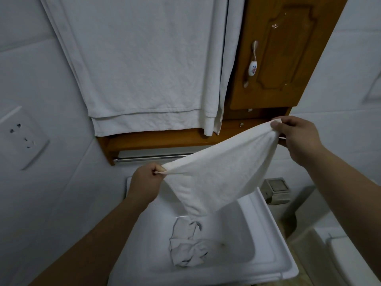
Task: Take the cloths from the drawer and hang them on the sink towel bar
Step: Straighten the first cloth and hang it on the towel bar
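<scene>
Both arms reached forward and were spread apart, with a white cloth stretched between them at frame centre.

Left hand, centre-left: forearm came up from the lower left, fingers curled, pinching one corner of the cloth. It sat lower than the other hand, just below the towel bar.

Right hand, right of centre: forearm came in from the lower right edge, back of the hand toward the camera, thumb and fingers pinched on the opposite corner. It was raised to about the level of the wooden shelf.

The cloth's top edge ran taut and slanted, low on the left and high on the right. It covered the right part of the bar. The rest sagged to a point hanging over the sink. Could not tell whether the cloth touched the bar.

A second, grey cloth lay crumpled in the sink basin, directly under the hanging point.

Large white towels hung at upper centre, above the shelf. A wooden cabinet door with a ceramic handle sat upper right. A wall socket was at the left edge.
</scene>
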Tool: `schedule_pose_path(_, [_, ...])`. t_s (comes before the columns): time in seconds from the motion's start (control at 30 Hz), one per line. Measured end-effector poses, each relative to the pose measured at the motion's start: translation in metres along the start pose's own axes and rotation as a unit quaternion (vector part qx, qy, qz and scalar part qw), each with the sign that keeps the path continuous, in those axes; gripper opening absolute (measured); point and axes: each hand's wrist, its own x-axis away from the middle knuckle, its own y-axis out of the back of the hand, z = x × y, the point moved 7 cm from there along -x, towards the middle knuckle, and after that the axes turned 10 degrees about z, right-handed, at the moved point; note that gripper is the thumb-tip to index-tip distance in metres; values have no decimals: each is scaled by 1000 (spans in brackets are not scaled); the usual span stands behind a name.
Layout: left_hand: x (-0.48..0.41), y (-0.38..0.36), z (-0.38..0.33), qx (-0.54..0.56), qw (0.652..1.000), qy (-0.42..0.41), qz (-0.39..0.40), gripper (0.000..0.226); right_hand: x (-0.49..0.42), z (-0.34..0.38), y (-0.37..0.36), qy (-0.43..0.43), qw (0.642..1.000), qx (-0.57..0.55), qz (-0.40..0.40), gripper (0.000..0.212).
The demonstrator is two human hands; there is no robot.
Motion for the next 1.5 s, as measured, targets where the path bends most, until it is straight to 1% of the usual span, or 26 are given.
schedule_pose_path(0.07, [1, 6, -2, 28, 999, 5, -29, 19, 1, -1, 0, 2, 1000, 0, 2, 18])
schedule_pose_path(0.1, [2, 8, -4, 45, 998, 3, -31, 20, 2, -1, 0, 3, 1000, -1, 1, 17])
schedule_pose_path(0.2, [6, 7, -7, 111, 994, 8, -4, 17, 4, -1, 2, 3, 1000, -13, -2, 15])
schedule_pose_path(0.23, [6, 7, -6, 127, 992, 13, 3, 26, 5, -1, 4, 1, 1000, -18, -4, 14])
schedule_pose_path(0.3, [5, 10, 1, 153, 988, 20, 6, 60, 7, -1, 6, 1, 1000, -24, -3, 13])
schedule_pose_path(0.33, [4, 11, 4, 158, 987, 26, 1, 70, 8, -1, 7, 4, 1000, -22, 1, 12])
schedule_pose_path(0.37, [2, 11, 7, 167, 985, 35, -7, 72, 9, -1, 6, 6, 1000, -19, 7, 11])
schedule_pose_path(0.4, [1, 10, 10, 183, 982, 50, -14, 67, 10, -1, 5, 8, 1000, -11, 12, 10])
schedule_pose_path(0.5, [-4, 8, 19, 239, 966, 93, -16, 37, 11, -1, 2, 16, 999, 29, 20, 12])
schedule_pose_path(0.57, [-6, 13, 24, 244, 963, 110, -21, 30, 12, 1, 1, 26, 997, 67, 27, 12])
schedule_pose_path(0.6, [-7, 18, 22, 208, 972, 107, -28, 28, 12, 2, 1, 30, 995, 89, 32, 11])
schedule_pose_path(0.67, [-9, 30, 10, 123, 989, 73, -47, 22, 12, 4, 0, 39, 992, 117, 34, 9])
schedule_pose_path(0.73, [-11, 41, -6, 91, 993, 31, -69, 18, 13, 7, 0, 46, 990, 128, 22, 7])
schedule_pose_path(0.83, [-14, 54, -24, 67, 994, -6, -92, 14, 13, 9, -1, 44, 990, 134, 3, 7])
schedule_pose_path(0.93, [-18, 63, -28, 84, 992, -7, -97, 16, 14, 8, -6, 29, 989, 142, 37, 9])
schedule_pose_path(1.0, [-20, 67, -29, 121, 988, 3, -96, 23, 15, 10, -7, 27, 987, 153, 50, 10])
schedule_pose_path(1.07, [-22, 68, -34, 150, 985, -3, -88, 31, 14, 14, -4, 27, 987, 159, 20, 9])
schedule_pose_path(1.13, [-23, 66, -40, 148, 986, -9, -78, 32, 15, 18, -2, 26, 986, 162, -25, 7])
schedule_pose_path(1.2, [-26, 67, -48, 135, 988, -11, -69, 27, 15, 20, -5, 24, 984, 174, -37, 6])
schedule_pose_path(1.3, [-34, 77, -48, 157, 984, 8, -81, 19, 15, 25, -16, 19, 984, 176, 27, 5])
schedule_pose_path(1.33, [-39, 81, -43, 168, 982, 21, -81, 17, 15, 28, -18, 20, 985, 167, 36, 5])
schedule_pose_path(1.37, [-42, 84, -40, 178, 980, 32, -79, 17, 15, 31, -16, 23, 988, 154, 26, 5])
schedule_pose_path(1.43, [-44, 84, -45, 184, 979, 38, -74, 15, 14, 36, -9, 31, 989, 144, -19, 7])
schedule_pose_path(1.5, [-40, 80, -58, 157, 985, 19, -75, 10, 14, 37, -9, 33, 982, 181, -36, 10])
